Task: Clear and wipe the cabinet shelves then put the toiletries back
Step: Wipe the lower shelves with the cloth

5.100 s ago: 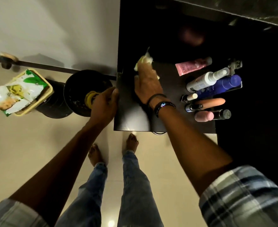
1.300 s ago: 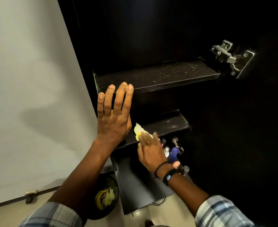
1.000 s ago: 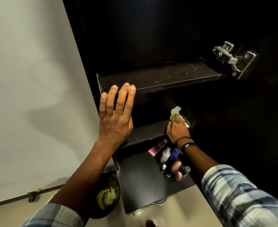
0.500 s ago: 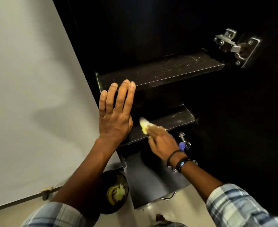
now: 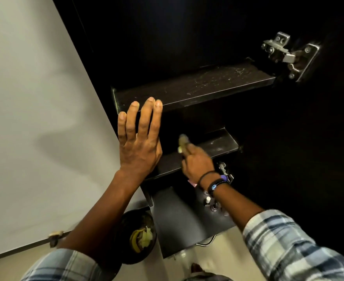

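Right hand [image 5: 197, 163] gripping cloth [image 5: 183, 141], swept back left along shelf [image 5: 223, 145]; left hand [image 5: 139, 142] flat, fingers straight, braced; top shelf [image 5: 197, 86] above still dusty

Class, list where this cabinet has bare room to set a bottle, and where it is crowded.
Upper shelf: bare between left hand and hinge. Middle shelf: bare right of the right hand gripping the wipe. Bottom board: bare left; toiletries crowd its right.
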